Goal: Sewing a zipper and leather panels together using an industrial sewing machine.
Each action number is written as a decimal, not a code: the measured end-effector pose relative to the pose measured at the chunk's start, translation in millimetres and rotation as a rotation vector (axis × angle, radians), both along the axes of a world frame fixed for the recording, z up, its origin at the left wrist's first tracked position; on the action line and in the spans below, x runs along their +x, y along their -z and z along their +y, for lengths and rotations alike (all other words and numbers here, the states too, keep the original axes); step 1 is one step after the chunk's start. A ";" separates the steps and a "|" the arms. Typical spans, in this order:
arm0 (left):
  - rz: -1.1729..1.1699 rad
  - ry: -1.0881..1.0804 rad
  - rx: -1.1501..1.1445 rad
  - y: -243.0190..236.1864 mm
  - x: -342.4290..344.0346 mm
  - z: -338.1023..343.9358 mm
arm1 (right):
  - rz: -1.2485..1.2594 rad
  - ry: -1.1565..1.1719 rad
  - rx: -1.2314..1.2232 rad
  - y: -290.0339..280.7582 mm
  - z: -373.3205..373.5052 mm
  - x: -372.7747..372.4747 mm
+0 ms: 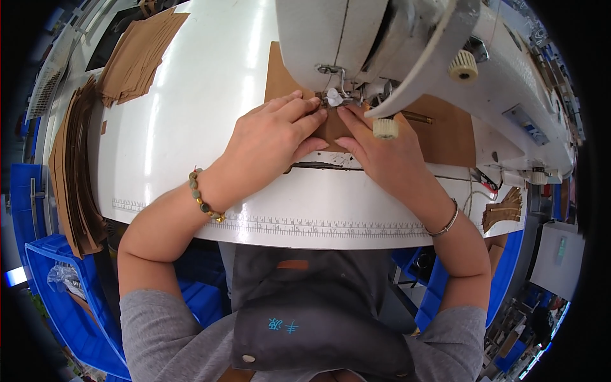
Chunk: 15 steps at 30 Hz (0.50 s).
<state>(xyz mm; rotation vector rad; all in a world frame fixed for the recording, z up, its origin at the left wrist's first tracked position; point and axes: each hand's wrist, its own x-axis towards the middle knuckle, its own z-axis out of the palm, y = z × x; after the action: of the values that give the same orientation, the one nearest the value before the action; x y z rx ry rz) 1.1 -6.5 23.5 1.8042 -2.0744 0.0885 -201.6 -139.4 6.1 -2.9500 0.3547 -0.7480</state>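
Note:
A white sewing machine (299, 32) stands at the top, its presser foot (334, 95) over a brown sheet (445, 134) on the white table (191, 95). My left hand (277, 130) rests on the sheet left of the foot, fingers extended onto it, fingertips close to the foot. My right hand (382, 149) lies on the sheet just right of the foot, index finger stretched toward it and thumb apart. Both hands press on the piece; some right fingers are hidden behind the machine's curved white arm.
Brown piece stacks lie upper left (137, 54) and along the left edge (73, 165). At the right are red-handled snips (485, 181) and small brown pieces (499, 210). A ruler strip (299, 226) runs along the front edge. Blue bins (76, 305) flank my seat.

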 end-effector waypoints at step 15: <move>0.001 0.017 -0.038 4.8 1.0 -0.3 | -0.252 0.315 -0.355 -116.6 -34.5 -151.7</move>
<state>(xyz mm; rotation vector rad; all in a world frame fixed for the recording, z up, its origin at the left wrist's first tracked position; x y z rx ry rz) 2.1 -6.9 18.7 1.7637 -2.0727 0.1220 -353.3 -173.9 122.7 -3.0966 0.7461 -1.3320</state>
